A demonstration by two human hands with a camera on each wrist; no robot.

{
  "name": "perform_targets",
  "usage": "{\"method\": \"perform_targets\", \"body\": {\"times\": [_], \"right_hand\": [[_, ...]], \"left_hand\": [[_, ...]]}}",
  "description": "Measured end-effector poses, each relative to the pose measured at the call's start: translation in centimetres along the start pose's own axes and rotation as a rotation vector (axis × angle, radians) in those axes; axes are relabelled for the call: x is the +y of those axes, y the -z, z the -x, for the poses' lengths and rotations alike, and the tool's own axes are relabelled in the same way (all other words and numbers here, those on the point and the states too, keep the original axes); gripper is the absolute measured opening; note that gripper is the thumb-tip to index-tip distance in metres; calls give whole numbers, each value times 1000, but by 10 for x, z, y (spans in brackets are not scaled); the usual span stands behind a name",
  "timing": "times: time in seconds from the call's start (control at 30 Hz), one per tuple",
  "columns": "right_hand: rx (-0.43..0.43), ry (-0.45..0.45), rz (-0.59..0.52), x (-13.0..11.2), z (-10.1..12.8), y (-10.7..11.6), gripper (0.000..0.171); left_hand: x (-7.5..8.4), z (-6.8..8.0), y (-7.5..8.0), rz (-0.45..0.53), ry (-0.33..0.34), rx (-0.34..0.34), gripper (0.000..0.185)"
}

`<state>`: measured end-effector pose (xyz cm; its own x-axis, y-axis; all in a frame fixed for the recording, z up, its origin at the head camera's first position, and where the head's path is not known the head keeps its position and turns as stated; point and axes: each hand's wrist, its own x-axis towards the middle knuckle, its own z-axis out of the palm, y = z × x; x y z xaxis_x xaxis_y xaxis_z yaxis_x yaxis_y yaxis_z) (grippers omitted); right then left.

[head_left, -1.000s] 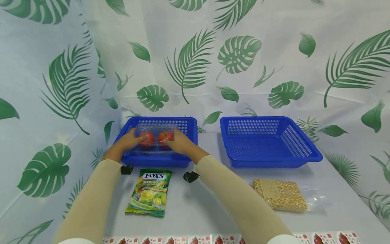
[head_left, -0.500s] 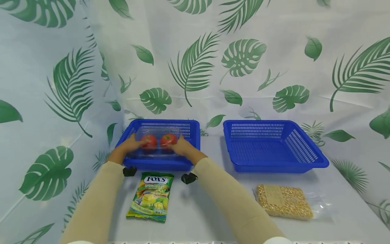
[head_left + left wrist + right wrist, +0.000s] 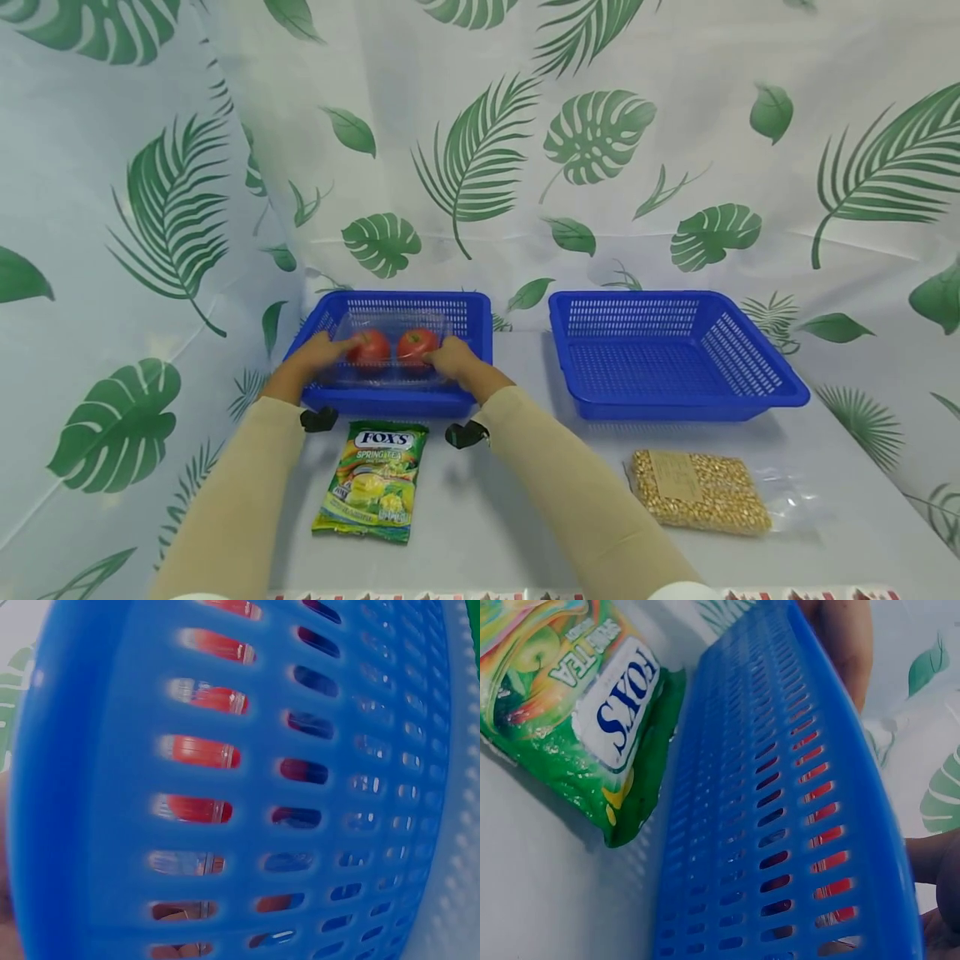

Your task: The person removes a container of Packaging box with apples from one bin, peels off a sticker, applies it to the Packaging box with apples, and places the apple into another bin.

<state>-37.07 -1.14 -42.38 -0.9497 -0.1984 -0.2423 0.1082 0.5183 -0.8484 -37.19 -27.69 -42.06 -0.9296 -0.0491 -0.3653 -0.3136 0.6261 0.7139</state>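
In the head view, a clear plastic box (image 3: pixel 393 380) with two red apples (image 3: pixel 369 347) sits inside the left blue basket (image 3: pixel 390 407). My left hand (image 3: pixel 318 353) grips the box's left end, thumb over its top near one apple. At the opposite end, my right hand (image 3: pixel 457 363) holds the box with the thumb by the other apple. Both hands' lower fingers are hidden by the box and basket. Through the basket's slots (image 3: pixel 304 771), the left wrist view shows red fruit and some fingertips. The right wrist view shows the same basket wall (image 3: pixel 780 825) from outside.
A green candy bag (image 3: pixel 371 482) lies in front of the left basket, between my forearms. A second blue basket (image 3: pixel 678 408) stands to the right. A clear bag of corn kernels (image 3: pixel 701 492) lies before it. Leaf-patterned cloth (image 3: pixel 480 167) hangs behind.
The box has settled slightly lower in the basket. My right thumb has drawn back a little to the right, off its apple. The head view has shifted slightly.
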Motion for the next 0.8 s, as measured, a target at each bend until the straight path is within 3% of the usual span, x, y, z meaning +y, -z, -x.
{"method": "perform_targets", "body": {"times": [0.17,0.53,0.8], "right_hand": [[-4,-6,-13,0,0,0,40],[-33,60,-71,-3,6,6,43],[-60,70,-153,-9,12,16,51]], "left_hand": [[0,-1,1,2,6,7,85],[0,-3,4,-19,-78,65,65],[-1,6,7,131,-136,80,66]]}}
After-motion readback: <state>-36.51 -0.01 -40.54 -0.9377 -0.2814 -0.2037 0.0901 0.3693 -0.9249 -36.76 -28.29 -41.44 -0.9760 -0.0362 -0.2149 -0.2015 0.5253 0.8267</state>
